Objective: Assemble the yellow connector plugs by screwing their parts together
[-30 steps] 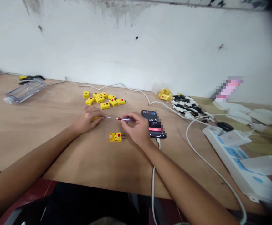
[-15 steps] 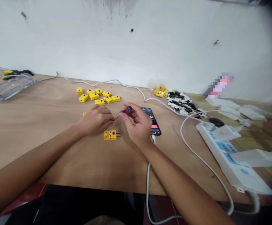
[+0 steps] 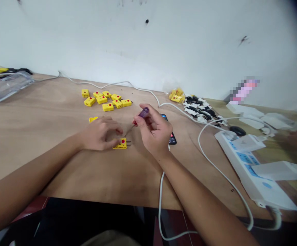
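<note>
My right hand (image 3: 157, 133) is closed around the purple handle of a screwdriver (image 3: 143, 112). Its thin shaft slants down to the left, the tip just above a yellow two-pin plug (image 3: 123, 145) with a red dot. That plug lies on the table, its pins to the right. My left hand (image 3: 99, 134) is low over the table with fingers apart, the thumb over the plug's left end; whether it touches cannot be made out. Behind this hand lies a yellow piece (image 3: 93, 119), partly hidden.
Several yellow plugs (image 3: 102, 99) lie grouped farther back. A phone (image 3: 172, 138) is partly behind my right hand. On the right are a bag of yellow parts (image 3: 176, 95), black-and-white parts (image 3: 199, 109) and a power strip (image 3: 251, 171) with cables. A clear plastic container (image 3: 10, 85) lies at left.
My left hand has come down and opened from its pinch near the screwdriver's tip, onto the plug's left end. My right hand has shifted slightly right, the screwdriver now tipped toward the plug.
</note>
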A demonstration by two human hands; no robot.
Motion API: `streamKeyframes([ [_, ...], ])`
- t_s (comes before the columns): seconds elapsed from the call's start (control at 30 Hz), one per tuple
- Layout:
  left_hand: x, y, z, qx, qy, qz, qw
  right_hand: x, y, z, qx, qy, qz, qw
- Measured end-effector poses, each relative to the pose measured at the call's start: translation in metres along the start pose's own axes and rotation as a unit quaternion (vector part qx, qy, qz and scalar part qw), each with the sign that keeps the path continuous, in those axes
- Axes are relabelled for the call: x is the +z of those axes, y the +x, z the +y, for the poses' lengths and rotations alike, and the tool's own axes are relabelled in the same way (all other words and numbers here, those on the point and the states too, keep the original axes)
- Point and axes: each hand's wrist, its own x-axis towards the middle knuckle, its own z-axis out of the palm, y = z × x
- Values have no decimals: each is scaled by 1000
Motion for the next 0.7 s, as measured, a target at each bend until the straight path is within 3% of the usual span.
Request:
streamKeyframes([
  [0.23,14,3,5,4,36,-26,999,0,-1,0,-24,-15,-20,999],
  [0.7,15,1,3,-13,3,-26,1000,-1,-1,0,-56,-53,-50,996],
])
